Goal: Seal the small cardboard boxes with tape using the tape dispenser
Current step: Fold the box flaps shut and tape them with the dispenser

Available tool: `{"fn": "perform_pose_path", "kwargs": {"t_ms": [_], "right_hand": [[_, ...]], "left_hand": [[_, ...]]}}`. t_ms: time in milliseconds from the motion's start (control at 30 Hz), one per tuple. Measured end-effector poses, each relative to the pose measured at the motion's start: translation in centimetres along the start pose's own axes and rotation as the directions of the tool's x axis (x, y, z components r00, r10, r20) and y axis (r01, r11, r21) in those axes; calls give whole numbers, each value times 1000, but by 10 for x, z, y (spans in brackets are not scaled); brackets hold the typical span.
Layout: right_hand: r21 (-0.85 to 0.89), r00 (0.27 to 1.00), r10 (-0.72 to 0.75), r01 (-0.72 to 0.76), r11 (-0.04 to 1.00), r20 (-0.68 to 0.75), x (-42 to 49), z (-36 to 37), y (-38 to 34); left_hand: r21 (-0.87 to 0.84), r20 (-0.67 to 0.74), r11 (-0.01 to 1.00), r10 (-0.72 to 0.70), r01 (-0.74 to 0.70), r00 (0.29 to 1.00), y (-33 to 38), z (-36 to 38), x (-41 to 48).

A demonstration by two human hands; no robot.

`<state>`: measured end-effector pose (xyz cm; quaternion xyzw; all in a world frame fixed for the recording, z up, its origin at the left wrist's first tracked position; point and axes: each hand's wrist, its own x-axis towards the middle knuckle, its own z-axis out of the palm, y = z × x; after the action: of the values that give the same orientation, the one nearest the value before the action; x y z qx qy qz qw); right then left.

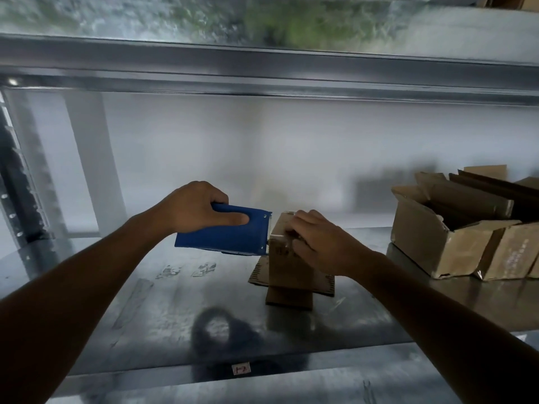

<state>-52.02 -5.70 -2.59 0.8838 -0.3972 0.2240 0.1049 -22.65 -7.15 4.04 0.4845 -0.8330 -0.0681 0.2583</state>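
A small brown cardboard box [284, 266] stands upright on the metal shelf [163, 313], resting on a flat piece of cardboard [261, 272]. My left hand [194, 208] grips a blue tape dispenser [224, 234], and the dispenser's front edge touches the box's upper left side. My right hand [323, 243] lies over the top right of the box, fingers curled on it, holding it steady. The box's top face is mostly hidden by that hand.
A large open, worn cardboard carton [455, 237] with flat cardboard pieces inside sits at the right of the shelf. An upper shelf beam [262, 71] runs overhead. A slotted upright post [20, 182] stands at the left. Tape scraps [186, 269] stick to the shelf surface.
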Motion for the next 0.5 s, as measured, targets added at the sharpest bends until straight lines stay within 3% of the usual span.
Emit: {"fn": "perform_pose_path", "kwargs": {"t_ms": [167,267,500], "right_hand": [[-275,998,17,0,961,58,3,8,-2],[-178,987,130,-111,978,100,8,14,-2],[-131,975,111,-86,988,194,13,15,-5]], "left_hand": [[-11,-25,1000,-6,6,1000,-4,-1,-5],[-16,-42,1000,2,-2,999,-2,-1,-6],[95,-73,995,10,-3,997,-5,1,-6]]}}
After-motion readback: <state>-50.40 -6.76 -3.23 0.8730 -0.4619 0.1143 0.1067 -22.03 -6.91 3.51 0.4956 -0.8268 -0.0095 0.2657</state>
